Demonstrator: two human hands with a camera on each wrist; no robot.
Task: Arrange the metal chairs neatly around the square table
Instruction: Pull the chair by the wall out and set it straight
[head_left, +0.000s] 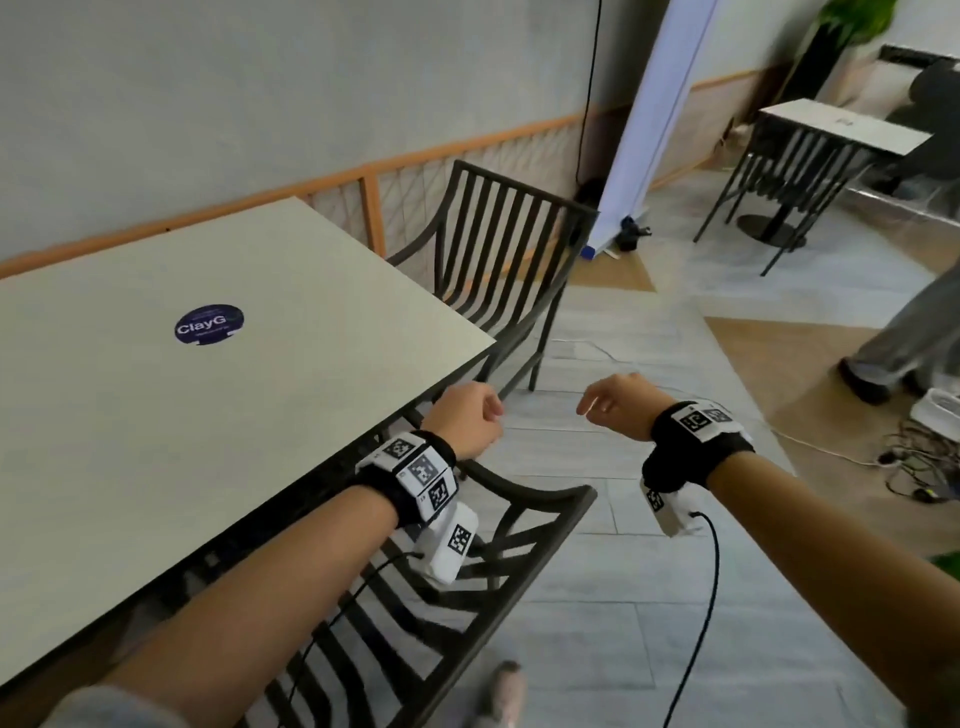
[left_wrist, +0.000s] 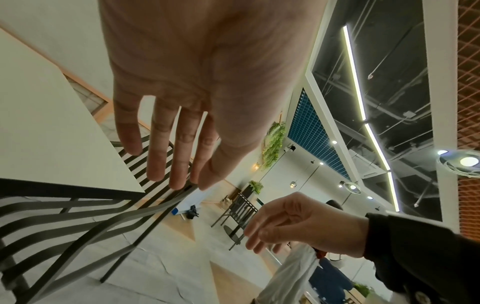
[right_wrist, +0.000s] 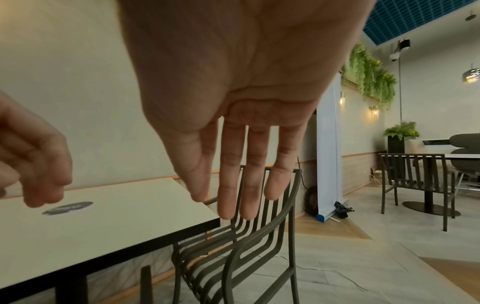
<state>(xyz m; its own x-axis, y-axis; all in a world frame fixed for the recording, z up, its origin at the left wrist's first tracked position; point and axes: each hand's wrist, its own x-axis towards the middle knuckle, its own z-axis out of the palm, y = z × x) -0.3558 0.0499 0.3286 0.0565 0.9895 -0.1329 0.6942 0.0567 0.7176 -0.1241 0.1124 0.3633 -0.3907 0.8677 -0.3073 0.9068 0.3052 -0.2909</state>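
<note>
A round dark blue sticker (head_left: 209, 324) lies flat on the pale surface (head_left: 130, 415), toward its middle. On the sticker, white letters read "ClayG"; a smaller line of print sits above that word and another below it, both too small to make out. In the right wrist view the same sticker (right_wrist: 68, 208) shows as a dark blurred oval, and nothing on it can be read there.

Square black-and-white coded markers (head_left: 422, 470) stand on the white blocks of the bands around both wrists; they carry patterns only, no letters or numbers.

On the far right table (head_left: 844, 124) a small mark shows, too small to read.
</note>
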